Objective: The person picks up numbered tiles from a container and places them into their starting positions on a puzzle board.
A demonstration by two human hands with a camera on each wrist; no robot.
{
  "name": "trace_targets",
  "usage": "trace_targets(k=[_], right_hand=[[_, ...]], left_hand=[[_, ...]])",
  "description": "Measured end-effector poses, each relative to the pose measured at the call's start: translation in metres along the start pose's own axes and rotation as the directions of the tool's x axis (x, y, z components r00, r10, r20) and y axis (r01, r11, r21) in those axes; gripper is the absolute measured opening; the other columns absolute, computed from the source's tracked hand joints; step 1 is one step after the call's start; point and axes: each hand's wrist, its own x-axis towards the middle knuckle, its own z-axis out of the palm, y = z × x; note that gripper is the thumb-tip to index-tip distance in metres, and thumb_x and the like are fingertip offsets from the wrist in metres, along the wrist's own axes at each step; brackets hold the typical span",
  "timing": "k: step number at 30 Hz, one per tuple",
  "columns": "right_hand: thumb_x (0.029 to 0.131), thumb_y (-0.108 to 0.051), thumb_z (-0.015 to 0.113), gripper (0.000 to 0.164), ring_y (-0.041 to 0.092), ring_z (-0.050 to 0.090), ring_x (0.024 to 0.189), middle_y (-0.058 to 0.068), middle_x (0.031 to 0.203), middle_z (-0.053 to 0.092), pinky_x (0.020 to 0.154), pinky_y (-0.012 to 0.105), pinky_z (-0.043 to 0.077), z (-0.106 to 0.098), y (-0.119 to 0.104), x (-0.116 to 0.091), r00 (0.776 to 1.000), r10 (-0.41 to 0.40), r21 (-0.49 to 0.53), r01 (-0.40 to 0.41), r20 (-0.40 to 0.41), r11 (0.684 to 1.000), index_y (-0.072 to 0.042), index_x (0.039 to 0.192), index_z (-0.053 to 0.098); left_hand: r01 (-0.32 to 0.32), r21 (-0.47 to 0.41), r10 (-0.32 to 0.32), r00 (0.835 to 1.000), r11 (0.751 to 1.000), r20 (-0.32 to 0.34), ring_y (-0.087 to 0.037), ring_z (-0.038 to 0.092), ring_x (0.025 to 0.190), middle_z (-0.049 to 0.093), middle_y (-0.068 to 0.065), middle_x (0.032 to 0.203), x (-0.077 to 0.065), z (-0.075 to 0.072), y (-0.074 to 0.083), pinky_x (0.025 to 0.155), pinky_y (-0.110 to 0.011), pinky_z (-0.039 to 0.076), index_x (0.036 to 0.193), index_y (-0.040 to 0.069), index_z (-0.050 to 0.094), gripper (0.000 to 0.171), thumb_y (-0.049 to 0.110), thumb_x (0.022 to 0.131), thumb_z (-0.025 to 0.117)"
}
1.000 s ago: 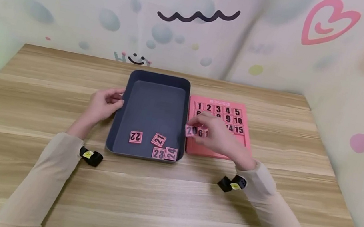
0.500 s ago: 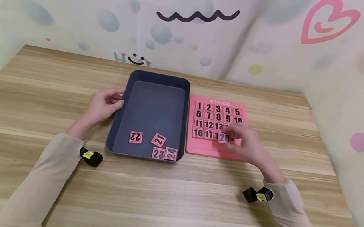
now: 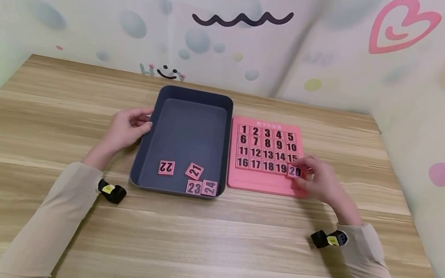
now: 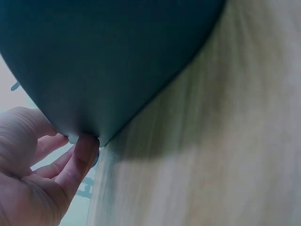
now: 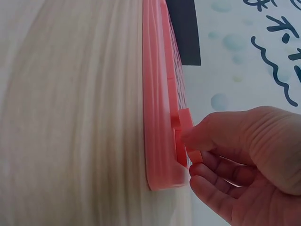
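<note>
My right hand (image 3: 321, 180) pinches the pink number tile 20 (image 3: 294, 171) between thumb and fingers. The tile sits tilted at the right end of the fourth row of the pink number puzzle board (image 3: 259, 185), beside tile 19 (image 3: 281, 168). In the right wrist view the tile (image 5: 186, 118) stands at a slant over the board's recess. My left hand (image 3: 126, 126) holds the left rim of the dark grey tray (image 3: 188, 133); in the left wrist view its thumb (image 4: 84, 153) touches the wall. Tiles 21 (image 3: 194, 171), 22 (image 3: 166, 167), 23 (image 3: 194, 187) and 24 (image 3: 209, 188) lie in the tray.
Tray and board stand side by side on a wood-grain table (image 3: 202, 254). Behind them rises a printed wall (image 3: 237, 52). The board's bottom strip (image 3: 255, 181) shows bare pink below the fourth row.
My right hand has carried tile 20 rightward from the tray's right edge, across the fourth row, to its right end beside tile 19. The left hand and the tray stay in place.
</note>
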Motion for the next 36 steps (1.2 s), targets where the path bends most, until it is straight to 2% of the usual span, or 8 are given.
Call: trace_targets(k=[11,18,22,28,32,36], right_hand=[[0.073,0.008,0.071,0.031,0.031,0.057,0.083,0.020,0.101,0.060,0.072,0.043,0.052,-0.002,0.005,0.005,1.000,0.014,-0.030,-0.014,0.002,0.999,0.006,0.103,0.064],[0.074,0.010,0.070,0.020,0.030,0.056,0.083,0.018,0.094,0.055,0.074,0.043,0.054,0.002,0.004,0.007,0.998,0.052,-0.010,-0.052,-0.029,0.999,0.008,0.094,0.064],[0.073,0.010,0.071,0.022,0.029,0.056,0.080,0.017,0.090,0.056,0.072,0.041,0.054,0.002,0.003,0.008,0.999,0.044,-0.027,-0.045,-0.027,0.999,0.008,0.094,0.064],[0.072,0.003,0.075,0.028,0.027,0.056,0.078,0.018,0.089,0.057,0.068,0.040,0.051,0.000,-0.012,0.016,0.998,-0.021,-0.055,0.018,-0.067,0.998,0.007,0.098,0.063],[0.075,0.000,0.075,0.030,0.029,0.058,0.080,0.019,0.092,0.060,0.070,0.042,0.053,0.003,-0.035,0.029,0.993,-0.099,-0.001,0.099,-0.060,0.995,0.007,0.101,0.062],[0.076,-0.001,0.074,0.029,0.030,0.060,0.082,0.020,0.095,0.062,0.072,0.041,0.054,0.013,-0.062,0.044,0.979,-0.195,0.049,0.198,-0.053,0.979,0.008,0.101,0.062]], left_hand=[[0.017,-0.006,-0.017,1.000,1.000,0.006,-0.032,0.059,0.094,0.060,-0.029,0.111,0.001,0.000,0.000,0.069,-0.006,0.042,0.126,-0.008,0.053,0.038,0.000,0.089,0.055],[0.021,-0.003,-0.021,1.000,1.000,0.010,-0.031,0.058,0.093,0.060,-0.029,0.110,0.001,0.001,0.000,0.069,-0.007,0.043,0.127,-0.007,0.053,0.038,0.000,0.089,0.055],[0.023,0.001,-0.023,1.000,1.000,0.008,-0.032,0.059,0.093,0.060,-0.029,0.110,0.001,0.000,0.000,0.069,-0.007,0.043,0.127,-0.007,0.053,0.038,0.000,0.089,0.055],[0.029,0.003,-0.029,0.999,1.000,0.014,-0.033,0.059,0.094,0.060,-0.028,0.111,0.001,-0.001,0.002,0.070,-0.007,0.043,0.127,-0.007,0.053,0.039,0.000,0.089,0.055],[0.034,-0.004,-0.034,0.999,0.999,0.011,-0.034,0.059,0.094,0.060,-0.029,0.111,0.001,-0.001,0.003,0.070,-0.007,0.043,0.127,-0.007,0.052,0.038,-0.001,0.089,0.056],[0.043,-0.002,-0.043,0.999,0.999,0.013,-0.034,0.059,0.094,0.060,-0.029,0.111,0.000,-0.002,0.002,0.070,-0.007,0.043,0.127,-0.007,0.052,0.038,-0.001,0.089,0.056]])
